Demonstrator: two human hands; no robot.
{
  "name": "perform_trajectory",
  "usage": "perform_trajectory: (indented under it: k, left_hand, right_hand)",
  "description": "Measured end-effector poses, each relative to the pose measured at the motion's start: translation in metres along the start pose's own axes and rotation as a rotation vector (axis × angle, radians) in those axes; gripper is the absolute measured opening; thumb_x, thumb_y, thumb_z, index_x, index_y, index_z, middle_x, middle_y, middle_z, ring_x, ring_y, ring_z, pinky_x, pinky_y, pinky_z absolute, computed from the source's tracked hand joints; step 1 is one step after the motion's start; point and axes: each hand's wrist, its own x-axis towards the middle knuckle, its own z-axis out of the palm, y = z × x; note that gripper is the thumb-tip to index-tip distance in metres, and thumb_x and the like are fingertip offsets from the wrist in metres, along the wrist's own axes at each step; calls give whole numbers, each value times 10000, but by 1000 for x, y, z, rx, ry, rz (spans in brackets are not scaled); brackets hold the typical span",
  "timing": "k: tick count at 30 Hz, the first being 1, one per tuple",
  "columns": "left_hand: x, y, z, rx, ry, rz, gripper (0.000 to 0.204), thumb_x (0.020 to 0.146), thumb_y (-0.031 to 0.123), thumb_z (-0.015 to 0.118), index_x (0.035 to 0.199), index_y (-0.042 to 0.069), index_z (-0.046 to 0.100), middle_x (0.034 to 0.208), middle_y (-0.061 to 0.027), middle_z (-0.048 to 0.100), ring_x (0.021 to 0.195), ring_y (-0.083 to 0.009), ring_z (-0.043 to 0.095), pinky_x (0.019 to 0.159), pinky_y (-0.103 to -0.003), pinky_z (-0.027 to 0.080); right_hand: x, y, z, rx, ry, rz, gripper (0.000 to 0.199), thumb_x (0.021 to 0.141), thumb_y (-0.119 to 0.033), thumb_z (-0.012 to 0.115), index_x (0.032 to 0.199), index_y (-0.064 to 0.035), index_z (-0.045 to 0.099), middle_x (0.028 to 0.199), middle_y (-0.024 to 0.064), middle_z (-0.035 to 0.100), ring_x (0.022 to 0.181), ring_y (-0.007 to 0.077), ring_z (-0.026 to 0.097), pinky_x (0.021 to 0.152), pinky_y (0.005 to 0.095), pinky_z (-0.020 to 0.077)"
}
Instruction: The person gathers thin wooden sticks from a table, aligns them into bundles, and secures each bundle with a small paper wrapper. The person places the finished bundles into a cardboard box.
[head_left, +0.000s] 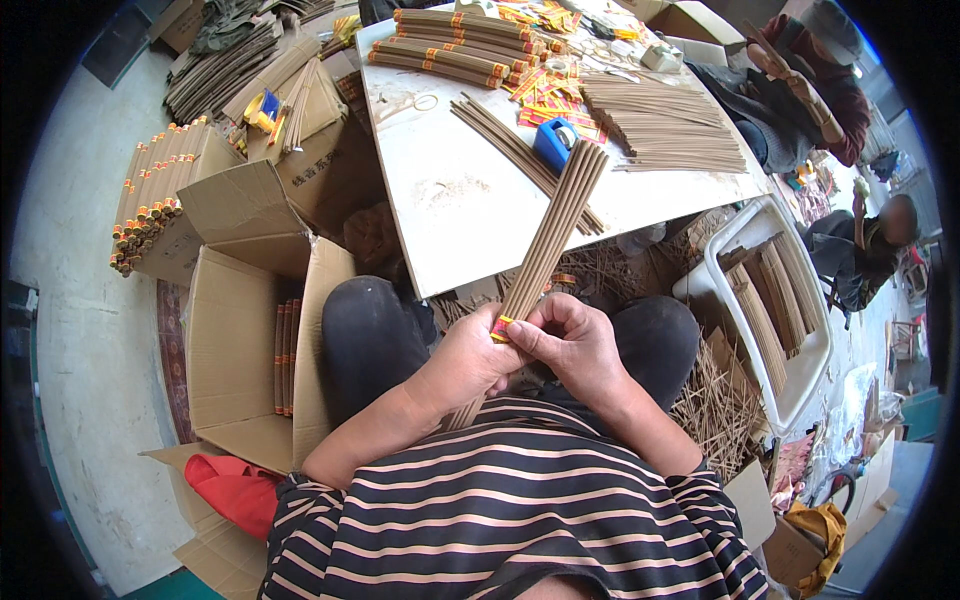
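Both hands, left hand (468, 358) and right hand (572, 345), are pinching the incense stick bundle (548, 240) near its lower end at the paper band (501, 328), over the lap below the desk (470, 200); likely light, stiff, brittle, best gripped low.

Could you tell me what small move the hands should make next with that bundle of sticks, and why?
Probably wrap the label fully round the bundle of sticks and press it down: the left hand grips the bundle while the right hand pinches the label's end against it.
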Motion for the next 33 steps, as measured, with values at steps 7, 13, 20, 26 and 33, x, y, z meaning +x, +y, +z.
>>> perform_trajectory:
  k: [7,13,20,26,33]
  left_hand:
    - [-11,8,7,31,20,29,343,833,131,570,1106,-19,426,761,-39,516,551,-69,482,479,-185,394]
    - [-15,-5,0,-107,-102,163,349,939,288,387,1115,-11,423,752,-30,492,588,-73,462,538,-187,398]
    - [-15,-5,1,-15,-92,215,443,968,396,303,1098,-3,447,747,-29,491,578,-64,451,528,-177,388]
    - [-13,-7,2,-98,-72,214,353,981,321,304,1063,17,463,687,3,463,543,-43,435,480,-164,378]
    - [-12,-7,1,-98,-91,199,408,968,379,322,1059,5,457,746,-26,482,569,-56,451,508,-170,393]
  right_hand:
    - [-1,5,0,26,7,22,182,831,-159,654,761,-23,555,673,-25,541,587,32,452,502,174,390]
    - [-6,7,0,138,0,11,178,839,-162,644,774,-30,545,680,-25,537,583,33,452,491,174,377]
    - [-4,7,-2,194,-34,38,199,855,-164,621,775,-12,521,680,24,570,614,55,517,536,201,446]
    - [-2,-1,-9,237,-108,85,178,862,-138,609,774,-15,514,688,19,564,611,60,515,535,202,440]
    - [-1,2,-10,370,-136,81,164,853,-117,615,775,-11,518,702,32,574,624,72,540,561,210,461]
